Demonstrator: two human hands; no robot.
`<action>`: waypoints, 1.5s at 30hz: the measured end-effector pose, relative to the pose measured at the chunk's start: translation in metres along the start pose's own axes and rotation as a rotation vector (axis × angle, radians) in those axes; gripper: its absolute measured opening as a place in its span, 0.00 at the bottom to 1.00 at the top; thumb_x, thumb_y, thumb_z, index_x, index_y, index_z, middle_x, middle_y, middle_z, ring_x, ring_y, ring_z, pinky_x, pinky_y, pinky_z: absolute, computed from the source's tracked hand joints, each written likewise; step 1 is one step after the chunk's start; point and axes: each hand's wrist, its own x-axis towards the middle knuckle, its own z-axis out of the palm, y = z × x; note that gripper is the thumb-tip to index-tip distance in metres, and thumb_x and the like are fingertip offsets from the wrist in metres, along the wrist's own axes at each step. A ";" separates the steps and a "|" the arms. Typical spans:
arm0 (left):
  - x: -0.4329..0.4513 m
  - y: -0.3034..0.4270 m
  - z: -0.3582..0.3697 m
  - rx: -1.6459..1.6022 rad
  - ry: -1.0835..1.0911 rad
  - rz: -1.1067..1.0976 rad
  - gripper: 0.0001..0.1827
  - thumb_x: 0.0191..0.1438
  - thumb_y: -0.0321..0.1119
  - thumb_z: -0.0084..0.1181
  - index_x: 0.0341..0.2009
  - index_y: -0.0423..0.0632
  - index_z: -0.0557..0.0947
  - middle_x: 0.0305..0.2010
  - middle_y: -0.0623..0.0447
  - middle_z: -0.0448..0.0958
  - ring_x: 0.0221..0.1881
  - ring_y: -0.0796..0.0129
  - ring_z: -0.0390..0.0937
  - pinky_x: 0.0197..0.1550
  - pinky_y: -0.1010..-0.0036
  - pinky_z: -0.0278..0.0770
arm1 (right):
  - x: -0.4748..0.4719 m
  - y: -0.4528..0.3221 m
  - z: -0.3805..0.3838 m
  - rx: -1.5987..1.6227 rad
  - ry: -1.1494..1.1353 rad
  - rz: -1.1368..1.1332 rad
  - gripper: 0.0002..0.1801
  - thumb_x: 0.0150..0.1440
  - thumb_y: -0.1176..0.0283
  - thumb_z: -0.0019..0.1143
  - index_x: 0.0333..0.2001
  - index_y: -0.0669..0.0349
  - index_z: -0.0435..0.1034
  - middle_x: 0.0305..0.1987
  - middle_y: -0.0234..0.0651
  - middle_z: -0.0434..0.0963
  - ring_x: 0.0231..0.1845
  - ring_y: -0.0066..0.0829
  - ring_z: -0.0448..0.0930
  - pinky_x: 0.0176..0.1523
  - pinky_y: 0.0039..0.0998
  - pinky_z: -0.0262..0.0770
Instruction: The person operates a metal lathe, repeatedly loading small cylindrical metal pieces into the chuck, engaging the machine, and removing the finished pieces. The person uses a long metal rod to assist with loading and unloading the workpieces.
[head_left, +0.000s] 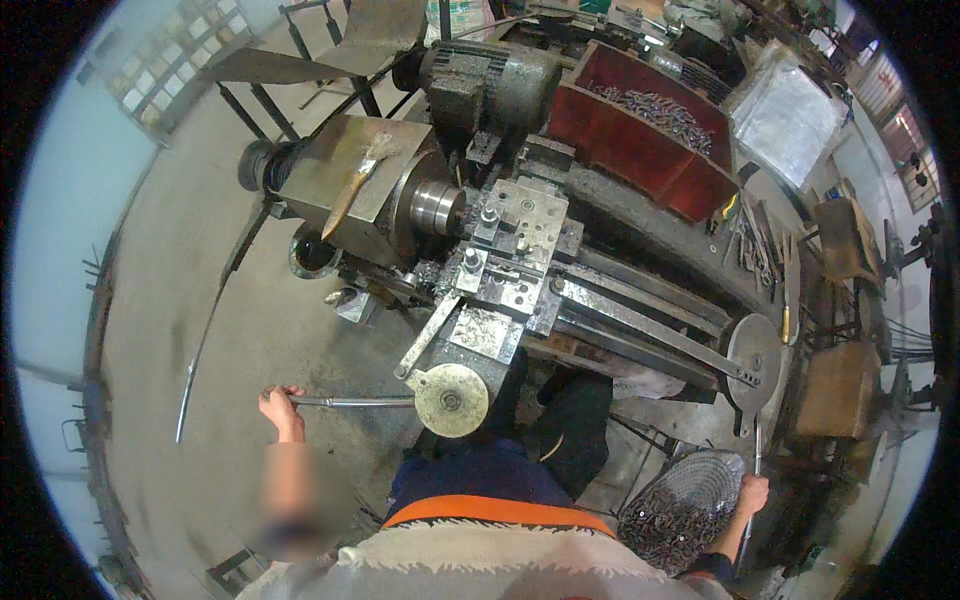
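Observation:
My left hand (281, 405) grips the end of a metal lever (360, 403) that runs to a round plate (451, 400) on the cross slide of a small lathe. At the right, my right hand (753, 495) is closed around another metal lever (757, 450), below a disc (754, 360) linked by a flat bar (652, 322) to the carriage. The tool block (521, 225) stands just right of the spindle's chuck (437, 208). A wooden-handled brush (351, 196) lies on the headstock (315, 165). Both levers' grip ends are partly covered by my hands.
A red bin (637, 150) of small metal parts stands behind the bed. A basket (705, 472) with many small dark parts is beside my right forearm. Hand tools (761, 247) lie on the right. An electric motor (495, 82) sits behind the headstock; a thin rod (199, 345) juts out left.

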 end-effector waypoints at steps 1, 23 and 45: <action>0.002 -0.006 -0.002 -0.007 0.031 0.019 0.09 0.46 0.24 0.39 0.34 0.35 0.63 0.22 0.41 0.69 0.17 0.57 0.71 0.21 0.62 0.76 | -0.009 -0.003 0.002 0.003 0.026 0.023 0.19 0.44 0.60 0.45 0.28 0.67 0.72 0.33 0.54 0.76 0.38 0.53 0.77 0.44 0.47 0.72; 0.021 -0.004 0.025 0.047 -0.039 0.028 0.10 0.46 0.21 0.39 0.36 0.35 0.65 0.23 0.43 0.70 0.17 0.61 0.71 0.18 0.68 0.74 | -0.028 -0.043 0.007 0.049 0.152 -0.049 0.24 0.44 0.56 0.50 0.43 0.55 0.73 0.39 0.47 0.77 0.41 0.49 0.77 0.45 0.44 0.72; 0.118 -0.028 0.113 1.433 -0.654 0.762 0.26 0.45 0.44 0.56 0.46 0.42 0.74 0.37 0.38 0.76 0.41 0.47 0.75 0.44 0.59 0.73 | 0.037 -0.082 0.008 0.172 0.226 -0.158 0.42 0.40 0.66 0.56 0.60 0.62 0.54 0.62 0.45 0.61 0.61 0.46 0.62 0.58 0.41 0.62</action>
